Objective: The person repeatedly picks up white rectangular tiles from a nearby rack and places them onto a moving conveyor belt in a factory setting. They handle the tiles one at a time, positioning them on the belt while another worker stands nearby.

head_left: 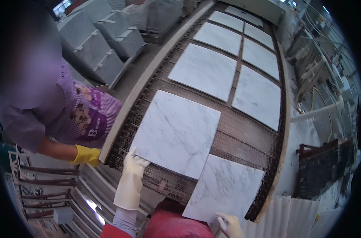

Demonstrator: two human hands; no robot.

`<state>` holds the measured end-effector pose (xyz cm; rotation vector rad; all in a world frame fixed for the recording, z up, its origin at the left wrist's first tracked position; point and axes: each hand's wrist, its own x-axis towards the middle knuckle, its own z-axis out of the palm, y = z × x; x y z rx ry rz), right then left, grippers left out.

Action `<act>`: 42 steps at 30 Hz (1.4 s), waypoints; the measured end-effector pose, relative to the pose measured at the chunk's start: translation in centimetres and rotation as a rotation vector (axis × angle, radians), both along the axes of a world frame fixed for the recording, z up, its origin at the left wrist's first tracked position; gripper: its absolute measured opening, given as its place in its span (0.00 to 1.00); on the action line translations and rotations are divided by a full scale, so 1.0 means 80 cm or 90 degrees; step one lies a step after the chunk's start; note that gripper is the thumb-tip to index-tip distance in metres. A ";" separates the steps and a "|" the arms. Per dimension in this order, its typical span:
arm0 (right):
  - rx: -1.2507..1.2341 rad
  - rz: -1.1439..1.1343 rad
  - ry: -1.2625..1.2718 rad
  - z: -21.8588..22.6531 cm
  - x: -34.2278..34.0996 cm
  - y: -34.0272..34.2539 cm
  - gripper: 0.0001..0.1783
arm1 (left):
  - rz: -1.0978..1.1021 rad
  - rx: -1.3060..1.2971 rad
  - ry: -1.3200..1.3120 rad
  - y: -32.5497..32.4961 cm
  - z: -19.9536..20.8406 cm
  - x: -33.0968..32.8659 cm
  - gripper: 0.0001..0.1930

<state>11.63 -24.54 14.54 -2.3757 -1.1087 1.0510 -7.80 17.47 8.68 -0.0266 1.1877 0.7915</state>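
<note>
My left hand (130,178), in a cream rubber glove, has its fingers apart at the near left corner of a square white marble tile (176,133) with grey veins. That tile lies flat on a mesh conveyor belt (248,131). My right hand (230,225), gloved alike, is closed on the near edge of a second marble tile (228,186), one finger on top; its other fingers are partly hidden. The second tile sticks out past the belt's near end, and its upper left corner meets the first tile's near right side.
Several more marble tiles (206,69) lie in two rows farther up the belt. At left stands a co-worker with a yellow glove (86,154) by the belt's side rail (144,85). Stacked grey blocks (95,51), a metal rack (49,194) and pipes (321,111) flank the belt.
</note>
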 end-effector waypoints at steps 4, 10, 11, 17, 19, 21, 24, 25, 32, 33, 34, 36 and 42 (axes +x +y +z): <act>-0.289 -0.106 0.152 -0.017 0.006 -0.053 0.20 | -0.006 0.041 0.048 0.002 0.002 0.002 0.26; -0.265 -0.505 0.592 -0.067 -0.017 -0.110 0.26 | -0.008 0.030 0.053 0.004 0.018 0.013 0.28; -0.201 -0.553 0.664 -0.070 -0.018 -0.106 0.25 | -0.008 0.038 0.060 0.003 0.020 0.013 0.28; 0.038 -0.735 0.859 -0.082 -0.032 -0.107 0.24 | -0.035 0.155 0.189 -0.022 0.038 0.018 0.26; 0.074 -0.748 0.885 -0.091 -0.039 -0.115 0.26 | -0.122 0.362 0.335 -0.067 0.049 0.030 0.24; 0.082 -0.751 0.894 -0.092 -0.040 -0.112 0.27 | -0.476 0.748 0.585 -0.124 0.036 0.018 0.15; 0.102 -0.735 0.870 -0.094 -0.039 -0.105 0.28 | -1.185 0.363 0.491 -0.213 0.075 0.008 0.24; 0.097 -0.756 0.880 -0.094 -0.040 -0.107 0.29 | -1.283 0.333 0.464 -0.236 0.042 -0.011 0.27; 0.133 -0.857 0.869 -0.137 -0.052 -0.106 0.32 | -0.793 0.001 0.103 -0.305 -0.042 0.006 0.21; 0.138 -0.855 0.864 -0.137 -0.051 -0.106 0.32 | -0.774 -0.006 0.092 -0.309 -0.041 0.005 0.21; 0.135 -0.880 0.874 -0.134 -0.051 -0.106 0.34 | -0.757 -0.013 0.071 -0.309 -0.039 0.001 0.21; 0.172 -0.823 0.955 -0.144 -0.042 -0.125 0.36 | -0.745 -0.031 0.024 -0.301 -0.010 0.002 0.19; 0.270 -0.776 0.817 -0.100 -0.009 -0.081 0.22 | -0.665 0.062 -0.084 -0.275 0.008 0.032 0.16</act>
